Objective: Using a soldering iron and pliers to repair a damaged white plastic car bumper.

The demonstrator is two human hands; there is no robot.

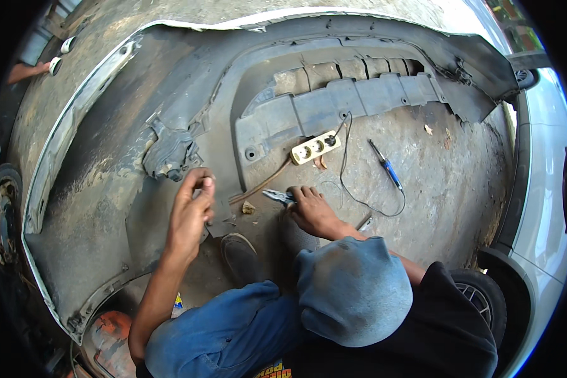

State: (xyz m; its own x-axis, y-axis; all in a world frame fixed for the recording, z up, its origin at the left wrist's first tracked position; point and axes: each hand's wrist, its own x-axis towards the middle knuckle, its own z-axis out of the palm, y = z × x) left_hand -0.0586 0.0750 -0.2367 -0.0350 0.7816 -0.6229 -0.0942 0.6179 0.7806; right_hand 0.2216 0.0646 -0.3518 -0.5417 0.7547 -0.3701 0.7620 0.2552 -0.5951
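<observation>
My left hand (193,205) is raised over the dark inner side of a large detached bumper (88,189), fingertips pinched on something too small to make out. My right hand (310,209) grips pliers (276,195), whose jaws point left, low over the concrete. Just beyond them a cream power strip (315,147) with a plug in it lies beside a brown cable (258,188). A blue-handled soldering iron (392,173) on a black cord rests to the right. A dark fitting (169,152) is attached to the bumper above my left hand. A rounded light-blue cloth shape (353,290) covers part of my right forearm.
A silver car (542,189) with a dark wheel (475,296) stands along the right side. Another person's hand (39,68) is by small white containers (55,65) at the upper left. A wheel (6,220) sits at the left edge, an orange-red object (110,334) at the lower left.
</observation>
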